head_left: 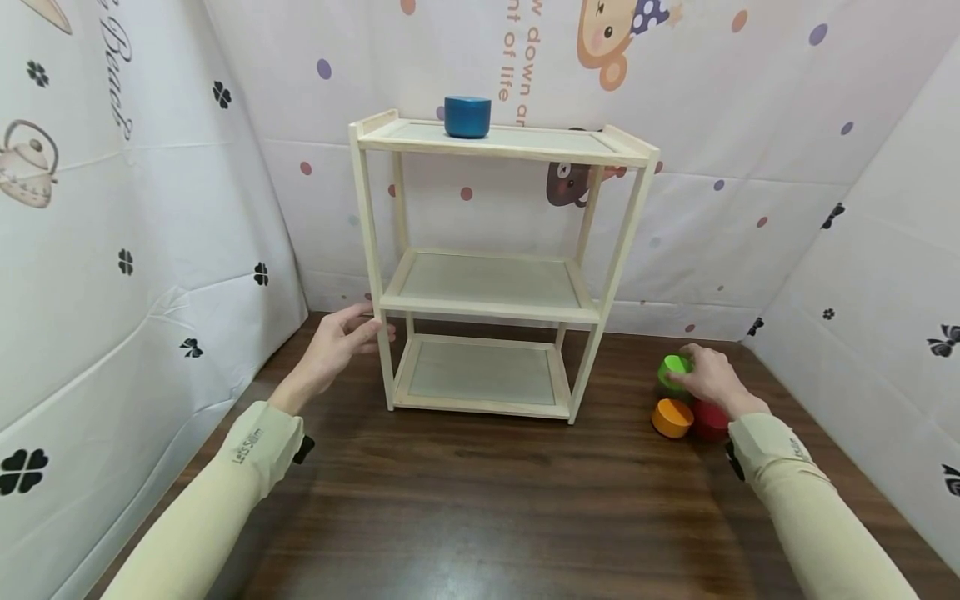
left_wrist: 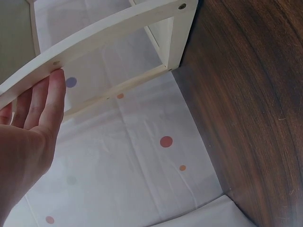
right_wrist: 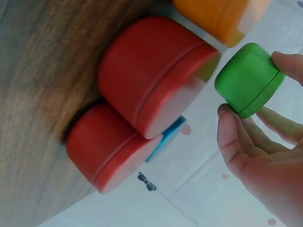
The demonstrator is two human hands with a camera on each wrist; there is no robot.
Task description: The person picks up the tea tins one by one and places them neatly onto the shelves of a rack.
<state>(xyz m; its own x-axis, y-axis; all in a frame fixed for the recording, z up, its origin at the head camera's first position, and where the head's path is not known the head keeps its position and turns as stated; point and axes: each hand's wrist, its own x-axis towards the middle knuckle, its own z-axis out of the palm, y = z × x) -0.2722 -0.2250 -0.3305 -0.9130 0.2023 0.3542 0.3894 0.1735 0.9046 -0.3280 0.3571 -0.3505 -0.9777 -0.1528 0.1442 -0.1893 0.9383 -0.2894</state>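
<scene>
Well apart across tabletop (head_left: 480, 492): rack edge (head_left: 625, 237), green tin (right_wrist: 248, 80) in right hand (head_left: 712, 382).

Soft glare on dark tabletop (head_left: 457, 550)

Left hand (head_left: 339, 340) at shelf (head_left: 491, 281), right hand (head_left: 712, 380) pinching green tin (head_left: 670, 368)

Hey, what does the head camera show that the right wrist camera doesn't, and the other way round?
Only the head view shows the three-tier shelf with the blue container standing on top, and the left grip at its left post.

Only the right wrist view shows a second red container, plus a blue sliver I can't identify.

Both show the right grip on the green container, the orange container, one red container and the brown tabletop.
</scene>
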